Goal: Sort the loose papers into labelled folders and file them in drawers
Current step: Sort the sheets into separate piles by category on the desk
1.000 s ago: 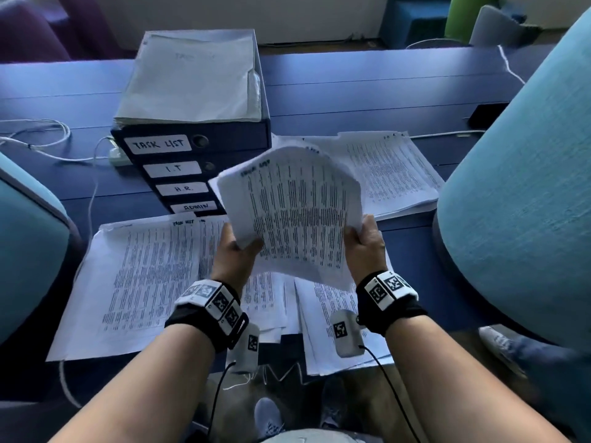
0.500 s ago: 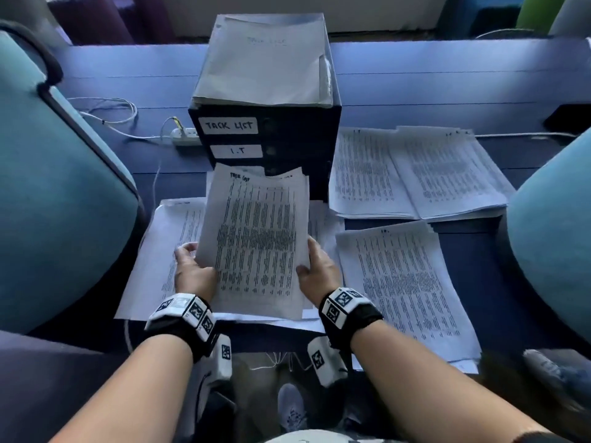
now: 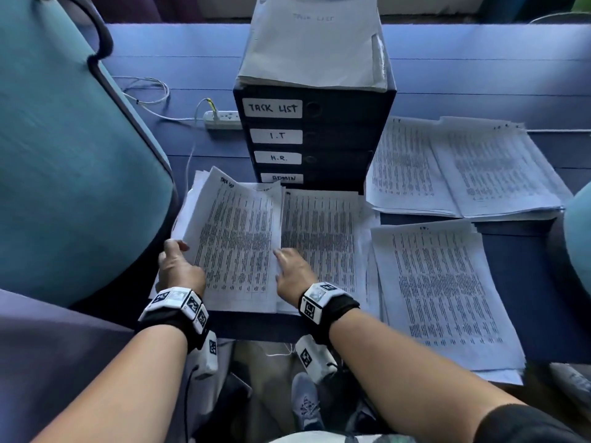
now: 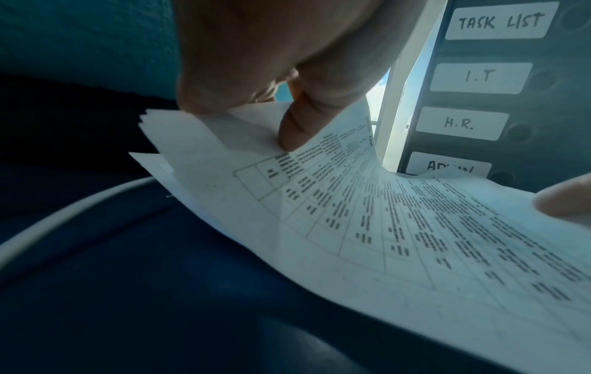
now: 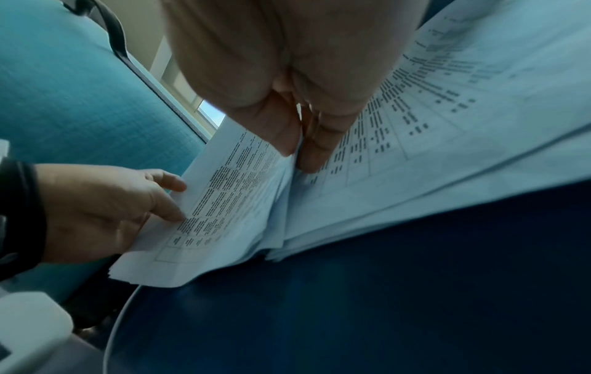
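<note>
**Both hands on the near-left sheaf, in front of the drawer unit**

The left hand [image 3: 179,270] holds the left edge of a sheaf of printed sheets [image 3: 236,244]. In the left wrist view the thumb presses down on top of the sheets, with the other fingers curled at the edge. The sheaf's left side is lifted and bowed; its near edge lies on the blue desk [image 3: 479,75].

The right hand [image 3: 292,271] is at the sheaf's right edge. In the right wrist view its fingers [image 5: 315,149] point down into the seam between the sheaf and the neighbouring flat pile [image 3: 323,231]. Whether they pinch the sheets or only press there, I cannot tell.

The sheaf's top sheet carries a handwritten heading at its far corner, too small to read with certainty.

The dark drawer unit [image 3: 339,139] stands just beyond both piles. Its four labels read, from top to bottom, TASK LIST, I.T, H.R. and ADMIN. A pale folder [image 3: 311,43] lies on top of it.

Two overlapping stacks [image 3: 463,167] lie right of the unit. A further stack [image 3: 444,292] lies near right.

A teal chair back [image 3: 64,155] stands at left. A white power strip [image 3: 222,119] with cable lies left of the unit.
</note>
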Demonstrator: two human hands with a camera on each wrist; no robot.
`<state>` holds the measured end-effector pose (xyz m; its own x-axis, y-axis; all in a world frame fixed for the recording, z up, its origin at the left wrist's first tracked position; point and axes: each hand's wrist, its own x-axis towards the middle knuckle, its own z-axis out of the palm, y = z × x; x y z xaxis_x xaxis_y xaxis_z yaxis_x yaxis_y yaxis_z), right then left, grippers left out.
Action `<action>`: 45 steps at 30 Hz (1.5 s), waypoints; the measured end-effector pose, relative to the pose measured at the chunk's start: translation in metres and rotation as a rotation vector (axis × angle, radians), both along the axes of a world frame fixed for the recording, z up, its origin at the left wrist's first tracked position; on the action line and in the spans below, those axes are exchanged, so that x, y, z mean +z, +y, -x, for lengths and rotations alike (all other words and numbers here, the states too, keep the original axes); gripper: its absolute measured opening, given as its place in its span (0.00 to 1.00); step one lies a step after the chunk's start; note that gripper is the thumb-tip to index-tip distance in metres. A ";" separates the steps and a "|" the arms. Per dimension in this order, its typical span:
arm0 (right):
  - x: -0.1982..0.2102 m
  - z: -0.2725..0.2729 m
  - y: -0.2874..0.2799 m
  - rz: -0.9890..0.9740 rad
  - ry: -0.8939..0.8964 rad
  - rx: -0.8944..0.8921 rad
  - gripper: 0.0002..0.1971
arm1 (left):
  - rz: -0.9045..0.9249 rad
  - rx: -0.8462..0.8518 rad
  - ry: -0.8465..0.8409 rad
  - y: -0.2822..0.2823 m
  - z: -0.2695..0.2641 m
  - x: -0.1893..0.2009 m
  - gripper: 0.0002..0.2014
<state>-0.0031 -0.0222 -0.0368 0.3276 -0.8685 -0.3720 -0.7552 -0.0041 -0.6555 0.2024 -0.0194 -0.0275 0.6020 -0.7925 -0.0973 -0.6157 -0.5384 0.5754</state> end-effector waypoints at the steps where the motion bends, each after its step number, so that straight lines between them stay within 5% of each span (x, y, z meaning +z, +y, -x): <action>1: -0.001 -0.002 -0.001 -0.015 0.012 0.013 0.35 | -0.006 -0.018 -0.019 -0.002 -0.003 -0.002 0.20; 9: -0.009 -0.007 -0.003 0.005 0.088 0.046 0.36 | -0.123 -0.042 -0.075 -0.011 -0.007 -0.009 0.27; 13: -0.016 -0.005 -0.003 0.086 0.175 0.040 0.32 | -0.113 -0.074 -0.117 -0.011 -0.001 -0.011 0.27; 21: -0.001 0.032 -0.003 0.199 0.051 -0.078 0.19 | -0.103 -0.163 -0.044 -0.011 0.035 -0.010 0.25; 30: 0.002 0.102 0.007 0.310 -0.007 -0.301 0.11 | -0.117 -0.374 0.044 -0.012 0.116 -0.004 0.19; 45: -0.017 0.264 0.047 0.279 0.208 -0.602 0.12 | -0.170 -0.616 0.228 -0.012 0.255 -0.013 0.13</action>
